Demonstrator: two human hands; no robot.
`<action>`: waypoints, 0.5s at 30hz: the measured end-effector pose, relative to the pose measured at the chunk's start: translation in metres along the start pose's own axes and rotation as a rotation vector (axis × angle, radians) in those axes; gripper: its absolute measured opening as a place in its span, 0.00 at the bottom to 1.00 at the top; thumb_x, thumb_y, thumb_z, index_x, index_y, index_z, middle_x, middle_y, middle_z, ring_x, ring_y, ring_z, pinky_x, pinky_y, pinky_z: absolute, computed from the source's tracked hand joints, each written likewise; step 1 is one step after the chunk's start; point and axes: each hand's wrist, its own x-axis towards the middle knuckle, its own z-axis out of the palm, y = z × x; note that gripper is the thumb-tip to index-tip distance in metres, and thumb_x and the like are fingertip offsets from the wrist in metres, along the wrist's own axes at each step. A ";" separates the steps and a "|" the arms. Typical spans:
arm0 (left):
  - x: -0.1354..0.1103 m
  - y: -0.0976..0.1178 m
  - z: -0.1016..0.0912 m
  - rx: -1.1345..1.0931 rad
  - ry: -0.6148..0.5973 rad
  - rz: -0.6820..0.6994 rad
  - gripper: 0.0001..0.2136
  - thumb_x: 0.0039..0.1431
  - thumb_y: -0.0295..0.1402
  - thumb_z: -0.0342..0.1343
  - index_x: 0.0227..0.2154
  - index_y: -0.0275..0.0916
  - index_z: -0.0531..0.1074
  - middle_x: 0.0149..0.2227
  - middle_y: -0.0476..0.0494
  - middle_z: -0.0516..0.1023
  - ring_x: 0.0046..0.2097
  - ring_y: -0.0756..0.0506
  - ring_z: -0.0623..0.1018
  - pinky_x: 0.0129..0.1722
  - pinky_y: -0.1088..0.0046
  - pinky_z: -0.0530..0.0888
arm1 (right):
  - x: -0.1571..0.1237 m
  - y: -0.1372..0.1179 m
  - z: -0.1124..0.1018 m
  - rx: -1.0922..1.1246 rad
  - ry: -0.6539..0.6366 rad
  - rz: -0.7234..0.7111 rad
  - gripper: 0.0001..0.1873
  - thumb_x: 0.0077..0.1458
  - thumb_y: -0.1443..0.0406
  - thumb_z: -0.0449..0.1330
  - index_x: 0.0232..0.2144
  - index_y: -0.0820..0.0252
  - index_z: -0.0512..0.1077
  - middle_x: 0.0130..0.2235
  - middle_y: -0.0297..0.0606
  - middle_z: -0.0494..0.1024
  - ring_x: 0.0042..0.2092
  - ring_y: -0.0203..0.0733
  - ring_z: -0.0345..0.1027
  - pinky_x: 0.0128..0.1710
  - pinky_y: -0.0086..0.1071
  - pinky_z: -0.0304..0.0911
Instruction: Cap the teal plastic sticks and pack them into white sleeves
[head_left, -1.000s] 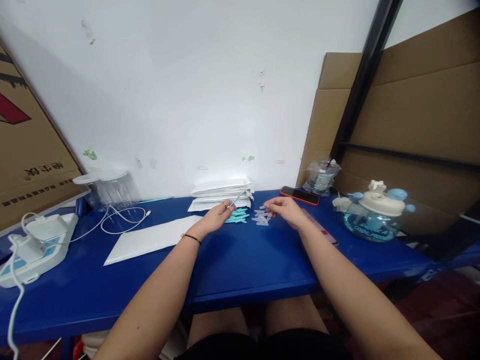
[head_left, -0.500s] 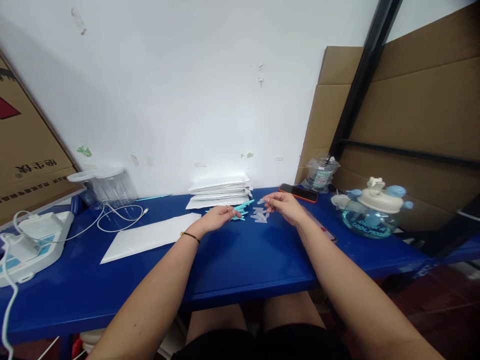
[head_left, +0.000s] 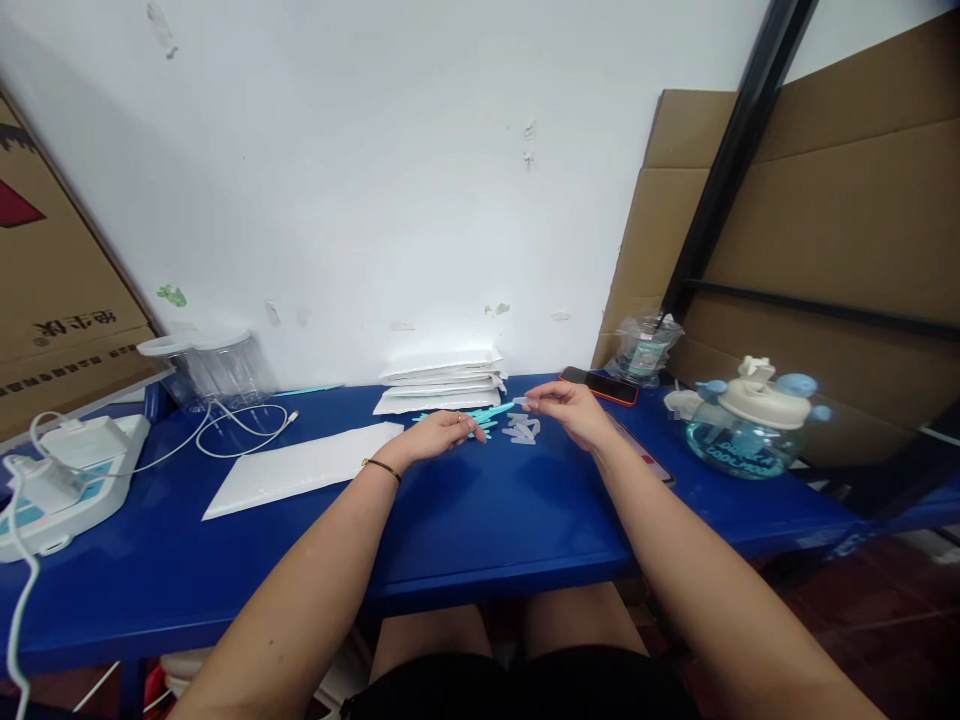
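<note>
My left hand [head_left: 442, 436] is closed on a thin turquoise stick [head_left: 496, 409] whose tip points right. Several more turquoise sticks [head_left: 480, 425] lie under and around its fingers on the blue table. Between the thumb and forefinger of my right hand [head_left: 566, 408] is a small clear plastic cap [head_left: 520, 401], held level with the stick's tip. Stick and cap are end to end; whether they touch I cannot tell. A small heap of similar clear caps [head_left: 523, 431] lies on the table just below, between my hands.
White padded envelopes [head_left: 442, 380] are stacked against the wall, and another envelope [head_left: 300, 468] lies left of my left hand. Phones [head_left: 611, 388] lie beyond my right hand. A water bottle [head_left: 750, 425] stands right; a power strip [head_left: 97, 480] and cable [head_left: 244, 430] are left.
My right hand has brought the clear cap down and left, closer to the turquoise stick's tip. My left hand keeps hold of the stick in nearly the same place.
</note>
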 end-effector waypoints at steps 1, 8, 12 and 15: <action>0.000 0.001 0.000 -0.005 -0.001 0.000 0.26 0.55 0.53 0.42 0.39 0.38 0.74 0.24 0.51 0.58 0.24 0.54 0.57 0.23 0.79 0.57 | 0.000 0.000 0.001 0.002 -0.007 0.000 0.15 0.36 0.62 0.69 0.30 0.62 0.76 0.29 0.38 0.79 0.36 0.44 0.74 0.42 0.39 0.65; -0.001 0.001 0.001 -0.008 -0.012 -0.017 0.25 0.54 0.53 0.44 0.37 0.37 0.74 0.25 0.51 0.58 0.25 0.53 0.58 0.23 0.79 0.57 | -0.001 0.001 0.006 0.005 -0.059 0.008 0.15 0.38 0.63 0.68 0.31 0.62 0.76 0.28 0.38 0.79 0.35 0.44 0.75 0.42 0.39 0.66; 0.000 0.000 0.001 -0.016 -0.010 -0.017 0.26 0.53 0.54 0.44 0.37 0.37 0.74 0.24 0.51 0.58 0.24 0.54 0.58 0.23 0.79 0.57 | -0.001 0.001 0.006 0.005 -0.046 -0.001 0.14 0.38 0.63 0.68 0.31 0.62 0.76 0.28 0.38 0.79 0.35 0.44 0.75 0.43 0.40 0.66; -0.001 0.001 0.001 0.001 -0.006 -0.011 0.26 0.53 0.54 0.43 0.37 0.37 0.74 0.24 0.51 0.59 0.25 0.53 0.59 0.23 0.79 0.58 | -0.001 0.003 0.007 -0.007 -0.078 -0.002 0.15 0.39 0.63 0.68 0.32 0.61 0.76 0.29 0.39 0.80 0.35 0.44 0.74 0.42 0.39 0.66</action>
